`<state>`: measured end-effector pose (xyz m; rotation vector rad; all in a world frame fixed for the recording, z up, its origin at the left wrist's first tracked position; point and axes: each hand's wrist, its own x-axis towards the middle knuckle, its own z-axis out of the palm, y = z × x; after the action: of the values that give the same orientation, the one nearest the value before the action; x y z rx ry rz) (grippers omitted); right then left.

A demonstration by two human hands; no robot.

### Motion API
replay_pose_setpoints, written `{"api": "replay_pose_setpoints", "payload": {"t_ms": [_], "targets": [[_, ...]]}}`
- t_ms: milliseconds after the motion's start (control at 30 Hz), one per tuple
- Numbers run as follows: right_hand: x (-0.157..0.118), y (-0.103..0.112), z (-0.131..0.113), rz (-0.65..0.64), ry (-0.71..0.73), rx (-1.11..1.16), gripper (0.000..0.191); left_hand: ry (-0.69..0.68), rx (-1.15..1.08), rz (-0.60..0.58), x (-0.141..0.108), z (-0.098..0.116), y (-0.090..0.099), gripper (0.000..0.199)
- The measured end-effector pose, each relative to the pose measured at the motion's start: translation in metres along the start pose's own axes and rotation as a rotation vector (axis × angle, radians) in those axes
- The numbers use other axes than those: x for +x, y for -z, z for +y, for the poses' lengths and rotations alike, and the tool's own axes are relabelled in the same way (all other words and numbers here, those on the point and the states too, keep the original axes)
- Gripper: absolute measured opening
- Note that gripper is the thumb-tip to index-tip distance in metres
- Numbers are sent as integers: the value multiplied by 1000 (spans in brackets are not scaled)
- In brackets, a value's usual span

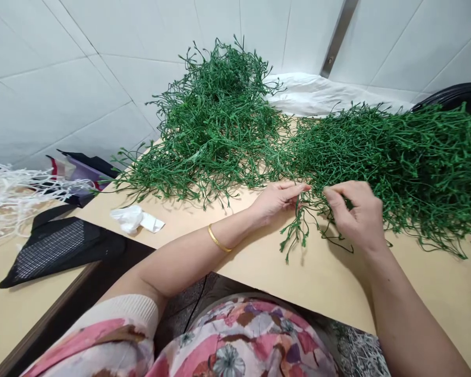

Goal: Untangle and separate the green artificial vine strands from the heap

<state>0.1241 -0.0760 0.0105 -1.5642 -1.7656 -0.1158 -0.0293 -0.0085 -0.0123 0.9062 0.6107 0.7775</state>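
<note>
My left hand (pixel 277 203) is pinched on a small bunch of green artificial stems (pixel 295 230), whose forked tips hang down over the tabletop. Just to its right, my right hand (pixel 358 217) is closed with thumb against forefinger. Whatever lies between those fingertips is too small to make out. A few thin green strands run over the table below and between the two hands. Behind my left hand rises a tall heap of the same green stems (pixel 220 120). A second, wider heap of green stems (pixel 380 157) spreads behind and beside my right hand.
On the table (pixel 259 262) at left lies a crumpled white tissue (pixel 135 219). Further left are a black mesh-panelled item (pixel 55 248) and a pile of white strands (pixel 15 199). White cloth or plastic (pixel 310 91) lies against the tiled wall (pixel 141 31). A black rounded object (pixel 459 97) stands far right.
</note>
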Motion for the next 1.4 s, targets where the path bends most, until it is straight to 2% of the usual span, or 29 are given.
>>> {"api": "replay_pose_setpoints", "payload": {"t_ms": [100,200,300,400,533,633,733,833,1033,1133,1267,1400], "targets": [[-3,-5,-10,-237,4,70,25,-51,117,-18,0,2,1,24],[-5,-9,-15,-426,-76,71,33,-95,174,-7,0,4,3,26],[-6,-9,-14,-501,-156,125,24,-129,183,4,0,5,4,31],[-6,-8,-9,-467,-256,274,19,-111,172,4,-1,7,2,30],[-4,-5,-1,-377,-420,544,17,-17,126,-32,-3,9,1,28],[-1,-2,3,-287,-429,624,18,68,186,-104,-4,8,1,28],[1,-3,4,-258,-473,711,20,121,209,-183,-6,5,0,29],[1,-5,1,-278,-495,757,21,109,184,-194,-7,4,-1,30],[1,-9,-5,-304,-409,653,15,57,202,-124,-9,5,-4,16],[1,-10,-2,-315,-451,700,14,55,170,-103,-9,5,-5,13],[1,-10,4,-289,-523,740,19,4,196,-60,-7,3,-5,13],[0,-8,4,-202,-459,731,22,-79,247,-18,-6,3,-4,14]]}}
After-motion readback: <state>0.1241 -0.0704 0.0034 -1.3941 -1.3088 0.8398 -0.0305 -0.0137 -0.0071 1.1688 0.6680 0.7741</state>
